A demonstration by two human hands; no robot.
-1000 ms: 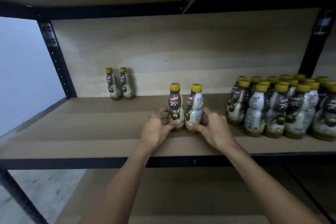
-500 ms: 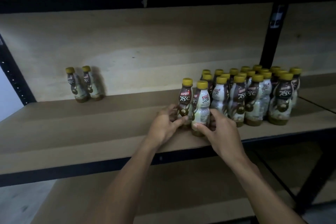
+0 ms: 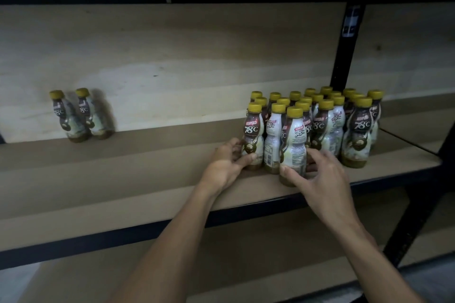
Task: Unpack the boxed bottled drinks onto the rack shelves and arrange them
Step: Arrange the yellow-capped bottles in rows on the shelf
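Several yellow-capped coffee bottles stand in a cluster (image 3: 327, 120) on the right of the brown shelf board (image 3: 123, 179). My left hand (image 3: 227, 163) grips the base of the leftmost front bottle (image 3: 253, 135). My right hand (image 3: 317, 179) curls round the lower part of the nearest front bottle (image 3: 294, 140). A third bottle (image 3: 273, 140) stands between them. All three touch the left edge of the cluster. Two more bottles (image 3: 81, 115) stand apart at the back left of the shelf.
A black upright post (image 3: 344, 56) stands behind the cluster on the right. The shelf's black front rail (image 3: 147, 231) runs below my arms, with a lower shelf board (image 3: 234, 265) beneath. A plywood back panel (image 3: 172, 61) closes the shelf.
Both hands slid the two bottles to the right along the shelf until they met the large cluster. The view also turned right, so the two back-left bottles now sit further left.
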